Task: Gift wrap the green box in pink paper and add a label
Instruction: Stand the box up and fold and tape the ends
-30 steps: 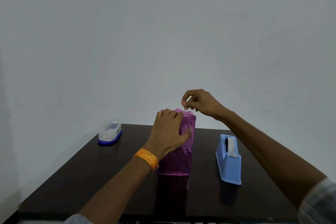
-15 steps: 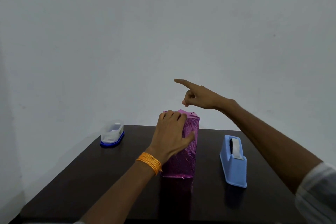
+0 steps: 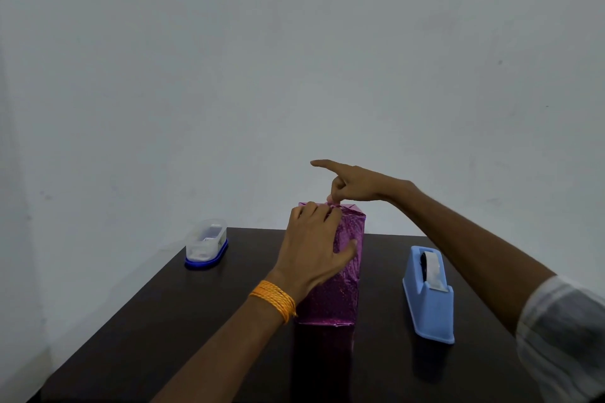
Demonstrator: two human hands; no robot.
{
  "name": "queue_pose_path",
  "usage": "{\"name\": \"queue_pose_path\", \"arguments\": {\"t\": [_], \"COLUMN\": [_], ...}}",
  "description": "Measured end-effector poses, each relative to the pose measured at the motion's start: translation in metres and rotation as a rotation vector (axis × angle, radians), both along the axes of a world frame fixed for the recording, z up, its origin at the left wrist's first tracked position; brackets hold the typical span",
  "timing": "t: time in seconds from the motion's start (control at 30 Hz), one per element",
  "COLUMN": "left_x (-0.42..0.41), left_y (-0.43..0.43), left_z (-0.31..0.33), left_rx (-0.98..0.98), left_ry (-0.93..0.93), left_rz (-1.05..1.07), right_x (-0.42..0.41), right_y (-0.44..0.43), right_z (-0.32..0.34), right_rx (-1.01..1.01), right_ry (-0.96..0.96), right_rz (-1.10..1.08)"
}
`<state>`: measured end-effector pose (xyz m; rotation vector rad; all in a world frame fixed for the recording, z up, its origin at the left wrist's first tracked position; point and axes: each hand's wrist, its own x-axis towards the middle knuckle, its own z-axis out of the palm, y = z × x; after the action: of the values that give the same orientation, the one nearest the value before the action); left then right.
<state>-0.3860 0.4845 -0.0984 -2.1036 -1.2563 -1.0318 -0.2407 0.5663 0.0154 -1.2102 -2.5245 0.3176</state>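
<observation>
The box [image 3: 334, 298] stands upright on the bench [image 3: 196, 321], directly under both hands, and no green shows anywhere. The glittery pink paper [image 3: 352, 229] covers every face in view. So the wrapping looks nearly done!

The left hand [image 3: 311, 252] grips the box from the near side, with its fingers hooked over the top edge and its thumb pressed against the front face. The right hand [image 3: 357, 183] sits just above the top. Its index finger sticks straight out, while the thumb and a curled finger pinch down on the top fold of the paper. Whether there's a bit of tape under those fingertips is too small to tell.

My read is that this is the closing of the top flaps, the last seam. The bottom edge looks folded under and sitting flat.

What's left? I can't see a label on any visible face, so that step looks not yet done. The blue tape dispenser [image 3: 429, 294] waits below the right forearm, on its outer side. A small clear tub [image 3: 206, 245] on a blue base sits well off to the outer side of the left hand. I can't make out its contents.
</observation>
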Motion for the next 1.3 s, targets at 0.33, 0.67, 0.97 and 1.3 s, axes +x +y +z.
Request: {"name": "queue_pose_path", "arguments": {"t": [0.33, 0.67, 0.97, 1.3], "left_x": [0.001, 0.000, 0.000, -0.020], "left_y": [0.002, 0.002, 0.004, 0.047], "left_z": [-0.002, -0.001, -0.001, 0.055], "left_rx": [-0.005, 0.021, 0.043, -0.514], "left_ry": [0.012, 0.010, 0.020, -0.969], "left_rz": [0.006, 0.004, 0.020, -0.220], "right_x": [-0.012, 0.020, 0.017, 0.014], "right_y": [0.003, 0.003, -0.013, -0.018], "right_z": [0.006, -0.031, -0.053, -0.062], "right_rx": [0.052, -0.432, -0.473, -0.558], "right_ry": [-0.194, 0.158, 0.645, 0.762], "right_rz": [-0.154, -0.494, -0.424, -0.396]}}
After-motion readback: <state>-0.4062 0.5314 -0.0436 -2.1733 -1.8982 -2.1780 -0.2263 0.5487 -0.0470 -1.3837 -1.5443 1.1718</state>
